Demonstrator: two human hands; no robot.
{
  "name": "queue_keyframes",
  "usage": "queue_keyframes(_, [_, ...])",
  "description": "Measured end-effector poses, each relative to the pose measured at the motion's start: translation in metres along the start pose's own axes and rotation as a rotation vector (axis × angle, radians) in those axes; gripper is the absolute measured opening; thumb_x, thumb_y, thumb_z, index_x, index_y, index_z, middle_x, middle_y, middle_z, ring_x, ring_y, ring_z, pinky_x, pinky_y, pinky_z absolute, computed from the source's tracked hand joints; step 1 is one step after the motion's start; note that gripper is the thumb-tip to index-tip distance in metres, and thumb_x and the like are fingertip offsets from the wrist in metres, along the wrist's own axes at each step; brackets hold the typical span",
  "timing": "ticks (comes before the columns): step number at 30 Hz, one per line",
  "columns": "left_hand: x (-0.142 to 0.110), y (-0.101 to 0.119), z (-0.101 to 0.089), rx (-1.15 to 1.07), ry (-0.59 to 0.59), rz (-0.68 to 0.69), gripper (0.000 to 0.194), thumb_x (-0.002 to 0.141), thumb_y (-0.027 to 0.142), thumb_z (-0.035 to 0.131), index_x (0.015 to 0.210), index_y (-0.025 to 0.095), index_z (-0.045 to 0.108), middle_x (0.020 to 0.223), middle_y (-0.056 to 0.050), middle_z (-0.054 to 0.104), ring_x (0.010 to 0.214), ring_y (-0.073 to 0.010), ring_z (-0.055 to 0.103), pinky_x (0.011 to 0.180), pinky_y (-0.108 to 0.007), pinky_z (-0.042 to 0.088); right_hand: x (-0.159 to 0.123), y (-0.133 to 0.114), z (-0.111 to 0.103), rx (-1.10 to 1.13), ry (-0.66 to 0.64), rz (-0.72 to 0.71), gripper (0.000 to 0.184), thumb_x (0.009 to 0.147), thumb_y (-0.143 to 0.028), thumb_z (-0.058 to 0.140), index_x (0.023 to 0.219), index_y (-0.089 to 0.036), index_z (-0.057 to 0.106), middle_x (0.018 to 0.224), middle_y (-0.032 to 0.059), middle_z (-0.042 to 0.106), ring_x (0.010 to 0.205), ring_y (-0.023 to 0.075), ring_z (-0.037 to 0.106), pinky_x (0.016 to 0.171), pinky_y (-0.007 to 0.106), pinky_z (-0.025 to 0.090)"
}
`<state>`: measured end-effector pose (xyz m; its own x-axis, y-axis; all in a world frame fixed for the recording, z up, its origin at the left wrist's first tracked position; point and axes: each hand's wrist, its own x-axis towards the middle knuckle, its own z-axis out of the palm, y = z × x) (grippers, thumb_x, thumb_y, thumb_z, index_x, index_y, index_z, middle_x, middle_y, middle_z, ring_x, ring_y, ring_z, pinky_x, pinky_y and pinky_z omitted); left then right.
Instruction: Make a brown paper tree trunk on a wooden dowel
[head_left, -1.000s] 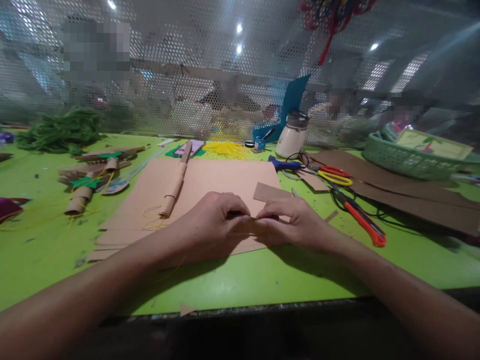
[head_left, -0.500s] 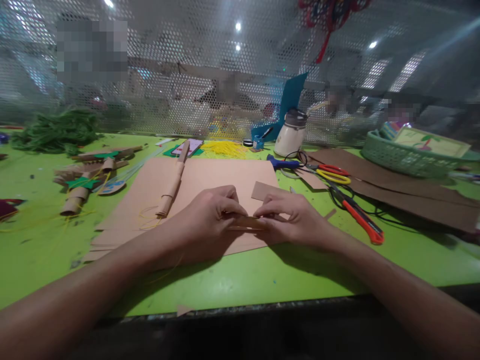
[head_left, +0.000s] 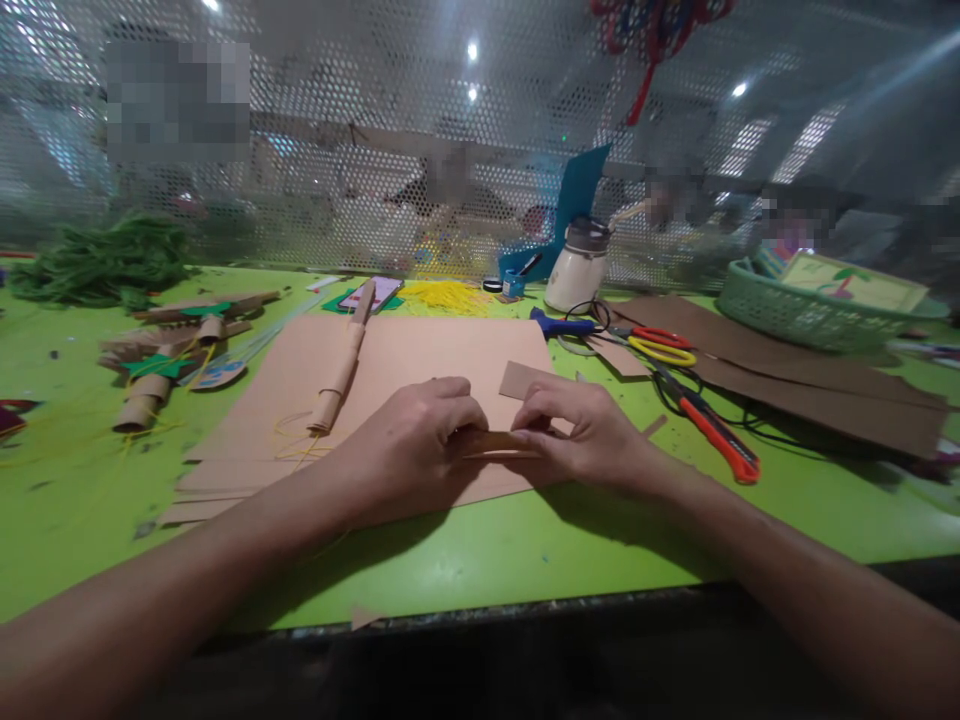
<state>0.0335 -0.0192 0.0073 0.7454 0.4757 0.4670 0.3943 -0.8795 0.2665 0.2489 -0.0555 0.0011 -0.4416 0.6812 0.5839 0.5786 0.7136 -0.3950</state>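
Note:
Between my two hands runs a narrow strip of brown paper [head_left: 496, 442], pinched at both ends. My left hand [head_left: 424, 432] is closed on its left end, thumb and fingertips together. At the other end, my right hand [head_left: 574, 428] pinches it between thumb and fingers. Both hands are just over a stack of tan paper sheets [head_left: 442, 350]. A rolled paper tube [head_left: 341, 370] with yellow thread at its base lies on the stack, left of my hands. Just behind my right hand is a small brown paper piece [head_left: 521, 377].
Right of the stack lie a blue glue gun [head_left: 562, 324], scissors [head_left: 660, 343], a red utility knife [head_left: 720, 437] and dark brown sheets [head_left: 817, 390]. A green basket [head_left: 810, 310] and a white jar [head_left: 576, 270] stand behind. Paper figures [head_left: 154, 385] and green yarn [head_left: 105, 262] lie left.
The view has shifted slightly, moving the scene a little to the left. Both hands keep their pinch on the paper strip, with only a small shift of the fingers.

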Motion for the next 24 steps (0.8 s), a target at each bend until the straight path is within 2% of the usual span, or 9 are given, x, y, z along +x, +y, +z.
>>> queue_keyframes(7, [0.0, 0.004, -0.002, -0.109, -0.013, -0.244, 0.014, 0.082, 0.017, 0.06, 0.069, 0.017, 0.064, 0.069, 0.002, 0.058, 0.06, -0.0091, 0.051, 0.052, -0.021, 0.035, -0.002, 0.004, -0.008, 0.01, -0.054, 0.067, 0.012, 0.084, -0.017, 0.064, 0.072, -0.015, 0.067, 0.065, 0.0021, 0.064, 0.06, 0.0125, 0.055, 0.057, 0.024, 0.042])
queue_keyframes(10, [0.001, 0.001, -0.002, -0.123, -0.025, -0.288, 0.014, 0.082, 0.015, 0.057, 0.071, 0.017, 0.066, 0.071, 0.001, 0.061, 0.063, -0.0096, 0.053, 0.053, -0.02, 0.037, -0.004, 0.007, -0.01, 0.015, -0.085, 0.077, 0.012, 0.083, -0.018, 0.065, 0.072, -0.015, 0.067, 0.065, 0.0022, 0.065, 0.059, 0.012, 0.055, 0.056, 0.024, 0.041])
queue_keyframes(14, [0.004, -0.011, -0.003, -0.129, -0.092, -0.23, 0.016, 0.08, 0.013, 0.057, 0.079, 0.016, 0.073, 0.074, -0.001, 0.065, 0.066, -0.0106, 0.057, 0.058, -0.02, 0.041, -0.006, 0.012, -0.01, -0.004, -0.069, 0.049, 0.012, 0.083, -0.018, 0.064, 0.072, -0.015, 0.067, 0.066, 0.0027, 0.064, 0.061, 0.0126, 0.055, 0.057, 0.024, 0.04])
queue_keyframes(16, [0.006, -0.016, -0.004, -0.099, -0.087, -0.205, 0.016, 0.081, 0.014, 0.058, 0.081, 0.016, 0.074, 0.073, -0.001, 0.066, 0.064, -0.0107, 0.057, 0.058, -0.02, 0.041, -0.006, 0.016, -0.01, -0.001, -0.06, 0.044, 0.011, 0.083, -0.017, 0.064, 0.073, -0.015, 0.067, 0.067, 0.0028, 0.064, 0.063, 0.0131, 0.055, 0.057, 0.024, 0.041])
queue_keyframes(20, [0.007, -0.023, -0.006, 0.002, 0.017, -0.064, 0.013, 0.081, 0.018, 0.06, 0.08, 0.014, 0.072, 0.07, -0.002, 0.064, 0.06, -0.0102, 0.054, 0.055, -0.021, 0.039, -0.003, 0.019, -0.01, -0.047, 0.008, -0.062, 0.011, 0.084, -0.011, 0.059, 0.077, -0.016, 0.068, 0.071, 0.004, 0.064, 0.065, 0.014, 0.056, 0.057, 0.024, 0.042])
queue_keyframes(22, [0.008, -0.024, -0.008, 0.068, 0.076, 0.026, 0.016, 0.084, 0.015, 0.056, 0.077, 0.014, 0.07, 0.072, -0.004, 0.063, 0.062, -0.0107, 0.054, 0.058, -0.021, 0.041, -0.001, 0.019, -0.012, -0.124, 0.056, -0.145, 0.014, 0.085, -0.009, 0.056, 0.08, -0.016, 0.068, 0.074, 0.0055, 0.063, 0.069, 0.0157, 0.057, 0.059, 0.026, 0.044])
queue_keyframes(24, [0.008, -0.024, -0.011, 0.121, 0.116, 0.058, 0.019, 0.086, 0.013, 0.053, 0.076, 0.014, 0.069, 0.076, -0.005, 0.062, 0.066, -0.0113, 0.055, 0.061, -0.022, 0.042, 0.0, 0.019, -0.014, -0.185, 0.079, -0.204, 0.017, 0.087, -0.008, 0.053, 0.083, -0.017, 0.067, 0.076, 0.0063, 0.061, 0.072, 0.0172, 0.056, 0.062, 0.028, 0.044])
